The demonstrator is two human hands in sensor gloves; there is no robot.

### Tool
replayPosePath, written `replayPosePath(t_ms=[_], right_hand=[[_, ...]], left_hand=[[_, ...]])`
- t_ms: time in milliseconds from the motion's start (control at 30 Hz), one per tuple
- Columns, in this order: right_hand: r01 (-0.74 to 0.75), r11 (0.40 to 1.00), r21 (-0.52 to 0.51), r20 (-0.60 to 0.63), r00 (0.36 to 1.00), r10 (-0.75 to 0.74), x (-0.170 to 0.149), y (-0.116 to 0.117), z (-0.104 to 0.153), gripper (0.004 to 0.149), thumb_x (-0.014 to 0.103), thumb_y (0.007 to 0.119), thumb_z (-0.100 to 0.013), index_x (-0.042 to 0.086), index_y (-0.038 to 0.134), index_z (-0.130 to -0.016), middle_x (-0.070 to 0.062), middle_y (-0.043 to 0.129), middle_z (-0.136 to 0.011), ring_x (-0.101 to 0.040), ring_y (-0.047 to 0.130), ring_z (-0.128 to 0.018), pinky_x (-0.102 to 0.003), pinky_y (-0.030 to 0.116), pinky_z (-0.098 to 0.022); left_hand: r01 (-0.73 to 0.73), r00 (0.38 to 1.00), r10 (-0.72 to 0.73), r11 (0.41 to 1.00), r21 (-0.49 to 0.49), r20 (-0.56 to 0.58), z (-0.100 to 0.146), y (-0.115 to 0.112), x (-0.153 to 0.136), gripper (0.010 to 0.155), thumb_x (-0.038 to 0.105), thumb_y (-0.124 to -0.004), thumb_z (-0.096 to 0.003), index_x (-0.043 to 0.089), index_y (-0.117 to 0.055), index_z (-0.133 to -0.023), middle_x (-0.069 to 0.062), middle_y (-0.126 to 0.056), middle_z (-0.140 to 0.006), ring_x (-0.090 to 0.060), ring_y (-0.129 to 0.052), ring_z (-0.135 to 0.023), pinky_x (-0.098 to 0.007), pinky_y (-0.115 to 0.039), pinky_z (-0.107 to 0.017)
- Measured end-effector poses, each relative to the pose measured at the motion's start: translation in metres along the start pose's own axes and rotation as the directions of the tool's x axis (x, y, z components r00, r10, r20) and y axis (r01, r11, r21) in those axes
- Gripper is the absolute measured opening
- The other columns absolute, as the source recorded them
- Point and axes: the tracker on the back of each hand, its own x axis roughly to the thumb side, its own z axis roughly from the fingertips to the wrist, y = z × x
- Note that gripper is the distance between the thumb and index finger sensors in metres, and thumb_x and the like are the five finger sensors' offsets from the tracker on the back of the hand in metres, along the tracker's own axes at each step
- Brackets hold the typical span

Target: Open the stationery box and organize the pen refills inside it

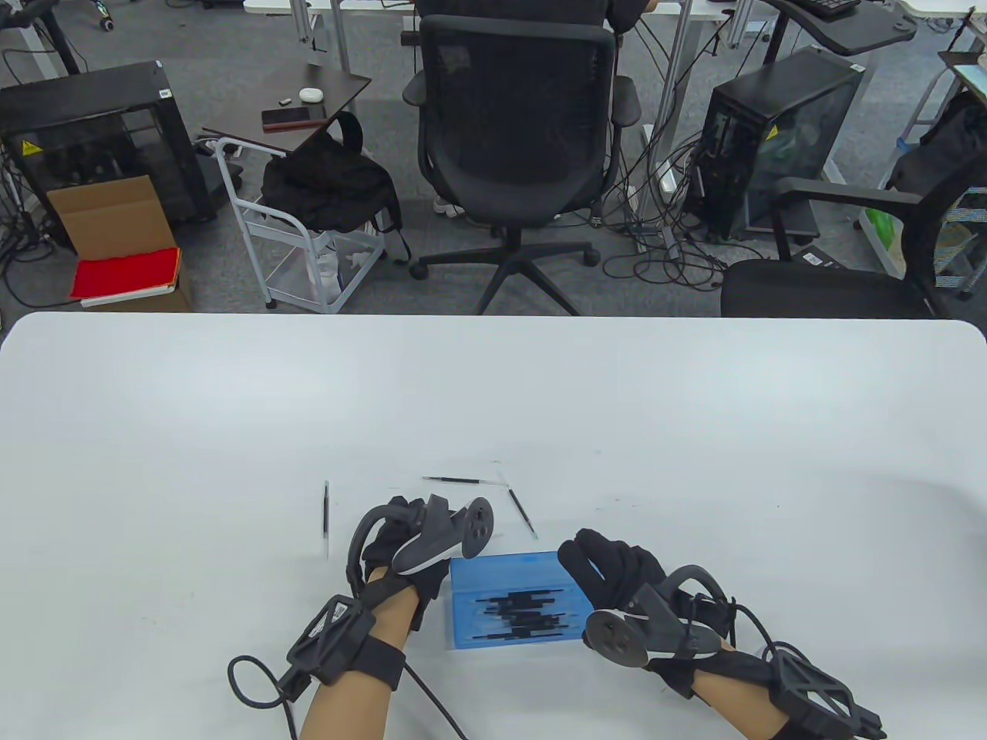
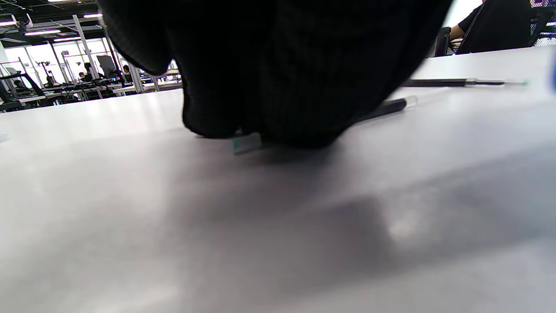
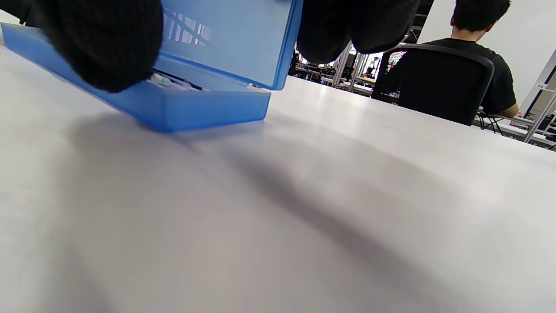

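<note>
A translucent blue stationery box [image 1: 509, 586] lies near the table's front edge, with several black pen refills [image 1: 524, 613] inside. My right hand [image 1: 594, 566] grips its right end. In the right wrist view the thumb [image 3: 104, 48] sits at the base [image 3: 208, 108] and the fingers [image 3: 347, 26] hold the lid [image 3: 234, 39] tilted up. My left hand [image 1: 389, 536] is just left of the box, its fingers [image 2: 278, 87] curled down over a refill [image 2: 386, 106] that lies on the table. Three loose refills lie behind the box [image 1: 326, 509], [image 1: 463, 481], [image 1: 522, 512].
The white table [image 1: 493, 401] stretches wide beyond the hands. Past its far edge stand a black office chair [image 1: 517, 139] and a second chair [image 1: 840, 285] at the right. A seated person [image 3: 478, 26] shows in the right wrist view.
</note>
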Motion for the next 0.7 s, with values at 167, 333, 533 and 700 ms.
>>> replayPosePath(t_ms=[167, 333, 533, 700], right_hand=[[0.0, 1.0, 0.0, 0.0, 1.0, 0.0, 0.0, 0.0, 0.0, 0.113, 0.053, 0.082, -0.044, 0.012, 0.003, -0.114, -0.03, 0.02, -0.122, -0.048, 0.062, -0.105, -0.062, 0.06, -0.077], [0.007, 1.0, 0.001, 0.0, 1.0, -0.007, 0.0, 0.0, 0.0, 0.113, 0.053, 0.082, -0.044, 0.012, 0.003, -0.114, -0.03, 0.02, -0.122, -0.048, 0.062, -0.105, -0.062, 0.06, -0.077], [0.008, 1.0, 0.002, 0.0, 1.0, -0.008, 0.0, 0.0, 0.0, 0.113, 0.053, 0.082, -0.044, 0.012, 0.003, -0.114, -0.03, 0.02, -0.122, -0.048, 0.062, -0.105, -0.062, 0.06, -0.077], [0.008, 1.0, 0.003, 0.0, 1.0, -0.008, 0.0, 0.0, 0.0, 0.113, 0.053, 0.082, -0.044, 0.012, 0.003, -0.114, -0.03, 0.02, -0.122, -0.048, 0.062, -0.105, -0.062, 0.06, -0.077]], left_hand=[[-0.016, 1.0, 0.016, 1.0, 0.016, 0.006, 0.0, 0.0, -0.001, 0.044, 0.028, -0.097, -0.0406, 0.026, -0.089, -0.084, 0.006, -0.104, -0.079, -0.022, -0.105, -0.077, -0.056, -0.069, -0.079], [-0.008, 1.0, 0.008, 0.998, 0.059, -0.006, 0.008, 0.004, -0.004, 0.045, 0.029, -0.098, -0.0403, 0.024, -0.089, -0.084, 0.005, -0.104, -0.079, -0.023, -0.105, -0.076, -0.057, -0.07, -0.078], [-0.024, 1.0, 0.026, 0.985, 0.169, -0.007, 0.034, 0.032, -0.01, 0.047, 0.029, -0.098, -0.0399, 0.024, -0.088, -0.086, 0.002, -0.102, -0.081, -0.024, -0.103, -0.078, -0.057, -0.069, -0.078], [-0.011, 1.0, 0.006, 0.962, 0.274, 0.02, 0.064, 0.064, -0.004, 0.048, 0.029, -0.098, -0.04, 0.023, -0.088, -0.086, 0.001, -0.102, -0.081, -0.025, -0.103, -0.078, -0.058, -0.07, -0.077]])
